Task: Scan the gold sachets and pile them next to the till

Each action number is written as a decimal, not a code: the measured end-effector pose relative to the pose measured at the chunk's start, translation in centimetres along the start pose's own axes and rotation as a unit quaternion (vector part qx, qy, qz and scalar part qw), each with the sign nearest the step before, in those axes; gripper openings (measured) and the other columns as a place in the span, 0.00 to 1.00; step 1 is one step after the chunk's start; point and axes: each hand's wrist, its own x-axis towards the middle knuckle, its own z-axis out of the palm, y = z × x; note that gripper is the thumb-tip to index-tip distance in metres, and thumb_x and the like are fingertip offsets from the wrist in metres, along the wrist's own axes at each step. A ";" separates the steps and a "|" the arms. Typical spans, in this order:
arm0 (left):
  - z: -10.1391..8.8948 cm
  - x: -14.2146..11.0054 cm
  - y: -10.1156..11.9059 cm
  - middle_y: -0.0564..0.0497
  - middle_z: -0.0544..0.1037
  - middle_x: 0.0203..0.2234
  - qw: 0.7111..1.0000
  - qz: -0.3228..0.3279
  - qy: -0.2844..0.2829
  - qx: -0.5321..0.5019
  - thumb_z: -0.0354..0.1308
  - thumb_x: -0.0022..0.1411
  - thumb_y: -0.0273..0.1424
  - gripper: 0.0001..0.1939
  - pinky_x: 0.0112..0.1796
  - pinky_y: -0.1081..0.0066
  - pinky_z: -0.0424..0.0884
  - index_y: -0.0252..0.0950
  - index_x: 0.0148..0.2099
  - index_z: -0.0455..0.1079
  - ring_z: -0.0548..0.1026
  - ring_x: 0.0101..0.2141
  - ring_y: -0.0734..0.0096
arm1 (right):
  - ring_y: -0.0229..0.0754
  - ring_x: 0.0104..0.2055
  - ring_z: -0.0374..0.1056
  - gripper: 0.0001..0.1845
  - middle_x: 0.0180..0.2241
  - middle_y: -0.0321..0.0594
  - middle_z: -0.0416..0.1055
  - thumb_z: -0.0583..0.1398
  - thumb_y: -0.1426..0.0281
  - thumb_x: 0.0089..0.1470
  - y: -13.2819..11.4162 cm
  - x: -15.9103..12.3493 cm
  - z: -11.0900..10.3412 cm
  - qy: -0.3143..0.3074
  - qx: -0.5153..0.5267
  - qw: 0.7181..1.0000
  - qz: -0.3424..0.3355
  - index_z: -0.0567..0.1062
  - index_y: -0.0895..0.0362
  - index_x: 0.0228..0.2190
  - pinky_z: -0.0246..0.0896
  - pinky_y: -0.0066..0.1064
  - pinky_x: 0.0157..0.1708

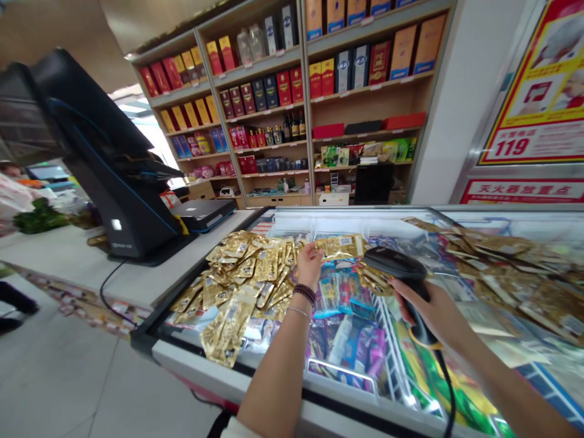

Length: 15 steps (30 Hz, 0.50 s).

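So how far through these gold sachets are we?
Done, perhaps: the heap of gold sachets on the left of the freezer's glass lid may be finished, though nothing proves it. In hand: the left hand touches one sachet, and the right hand holds a black barcode scanner beside it. Left: probably the wide spread of sachets on the right of the lid.

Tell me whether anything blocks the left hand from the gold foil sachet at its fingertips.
Nothing visible does. The left hand appears to touch the gold foil sachet directly, with nothing between them. The black handheld barcode scanner, gripped in the right hand, sits beyond the sachet's far end.
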 end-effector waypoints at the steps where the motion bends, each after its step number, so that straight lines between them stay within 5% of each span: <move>1: 0.0 0.0 0.0 0.50 0.80 0.31 1.000 0.000 0.000 -0.001 0.72 0.50 0.29 0.17 0.32 0.73 0.75 0.35 0.43 0.75 0.77 0.31 0.73 | 0.39 0.17 0.63 0.29 0.14 0.37 0.68 0.63 0.43 0.55 0.1 0.0 0.0 -0.001 -0.007 1.000 -0.003 0.72 0.53 0.19 0.58 0.31 0.21; 15: 0.2 -0.1 0.4 0.52 0.79 0.29 1.000 0.007 0.014 0.019 0.72 0.51 0.27 0.18 0.31 0.75 0.76 0.35 0.44 0.73 0.78 0.31 0.72 | 0.39 0.16 0.63 0.30 0.13 0.37 0.67 0.61 0.42 0.56 0.2 0.0 0.2 0.006 -0.028 1.000 -0.007 0.71 0.53 0.18 0.58 0.31 0.21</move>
